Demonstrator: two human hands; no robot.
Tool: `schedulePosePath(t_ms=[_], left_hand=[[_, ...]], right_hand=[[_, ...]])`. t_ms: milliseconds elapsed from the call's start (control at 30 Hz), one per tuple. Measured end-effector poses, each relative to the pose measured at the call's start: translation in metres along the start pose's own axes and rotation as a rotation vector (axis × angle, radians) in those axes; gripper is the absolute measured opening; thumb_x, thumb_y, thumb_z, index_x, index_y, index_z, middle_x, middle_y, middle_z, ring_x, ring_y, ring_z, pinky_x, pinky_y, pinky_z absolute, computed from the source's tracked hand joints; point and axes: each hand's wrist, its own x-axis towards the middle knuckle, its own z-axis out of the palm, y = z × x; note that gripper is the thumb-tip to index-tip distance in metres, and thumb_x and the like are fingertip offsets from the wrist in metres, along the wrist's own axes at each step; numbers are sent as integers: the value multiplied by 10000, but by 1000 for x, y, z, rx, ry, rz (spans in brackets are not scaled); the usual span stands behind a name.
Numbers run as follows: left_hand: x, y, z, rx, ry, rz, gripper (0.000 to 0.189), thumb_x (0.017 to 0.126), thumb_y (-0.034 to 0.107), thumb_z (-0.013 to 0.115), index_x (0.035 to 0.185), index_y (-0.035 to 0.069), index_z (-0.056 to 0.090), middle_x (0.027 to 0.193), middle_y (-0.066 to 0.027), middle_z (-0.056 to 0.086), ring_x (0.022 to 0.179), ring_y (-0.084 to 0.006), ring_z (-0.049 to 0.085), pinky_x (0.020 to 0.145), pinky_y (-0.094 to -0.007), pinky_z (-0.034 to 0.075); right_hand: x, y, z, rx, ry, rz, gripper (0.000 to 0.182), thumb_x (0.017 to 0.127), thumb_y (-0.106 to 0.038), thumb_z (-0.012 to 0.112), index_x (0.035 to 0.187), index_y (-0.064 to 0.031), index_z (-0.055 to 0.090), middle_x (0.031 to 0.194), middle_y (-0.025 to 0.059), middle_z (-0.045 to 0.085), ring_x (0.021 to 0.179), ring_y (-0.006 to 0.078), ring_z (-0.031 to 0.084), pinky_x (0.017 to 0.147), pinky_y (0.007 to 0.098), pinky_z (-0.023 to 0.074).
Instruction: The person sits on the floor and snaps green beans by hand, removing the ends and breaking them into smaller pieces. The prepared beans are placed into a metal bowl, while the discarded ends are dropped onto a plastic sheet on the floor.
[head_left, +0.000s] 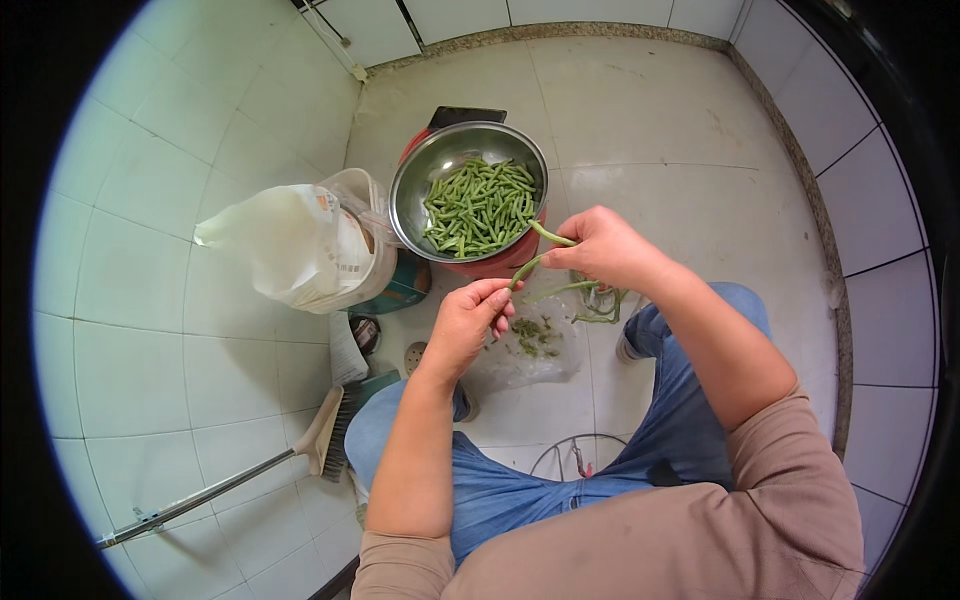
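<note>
My left hand (470, 321) pinches the lower end of a long green bean (526, 271) between thumb and fingers. At the bean's upper end, my right hand (600, 247) has its fingertips closed on green bean, and a piece sticks out from them toward the bowl. The stainless steel bowl (407, 199) holds many short cut green beans (480, 206). Below my hands, a clear plastic bag (544, 369) lies on the floor with green trimmings (535, 335) on it. Several long whole beans (598, 318) lie under my right hand, partly hidden by it.
Left of the bowl stands a whitish plastic bucket (379, 274) with a white bag (289, 240) in it. The bowl rests on something red (502, 264). A broom (322, 435) leans by the tiled wall at left. A dark flat object (466, 115) is behind the bowl.
</note>
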Motion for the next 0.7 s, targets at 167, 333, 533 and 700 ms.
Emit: schedulePosePath(t_ms=[167, 333, 533, 700], left_hand=[[8, -3, 3, 587, 187, 229, 178, 942, 159, 481, 877, 26, 581, 680, 23, 511, 527, -44, 422, 475, -194, 344], [8, 6, 16, -360, 352, 85, 196, 921, 182, 448, 758, 75, 468, 601, 34, 382, 470, -51, 315, 417, -208, 241], [23, -4, 0, -601, 639, 48, 217, 908, 201, 413, 720, 94, 423, 586, 37, 310, 459, -63, 256, 406, -211, 190], [17, 15, -10, -374, 412, 22, 262, 910, 220, 429, 679, 104, 384, 564, 37, 285, 447, -69, 266, 403, -234, 192]], right_hand=[[4, 3, 2, -26, 11, -38, 192, 784, -188, 684, 766, 0, 652, 519, -16, 469, 466, 62, 432, 440, 259, 332], [2, -5, 12, 292, -139, 79, 173, 800, -178, 670, 746, -16, 639, 504, -17, 468, 441, 63, 403, 434, 250, 302], [1, -4, 32, 460, -151, 80, 179, 793, -169, 683, 703, -40, 599, 511, -21, 473, 428, 51, 386, 423, 233, 274], [7, -2, 13, 541, -146, -43, 113, 770, -108, 670, 729, -6, 642, 573, -7, 523, 512, 62, 448, 477, 238, 348]])
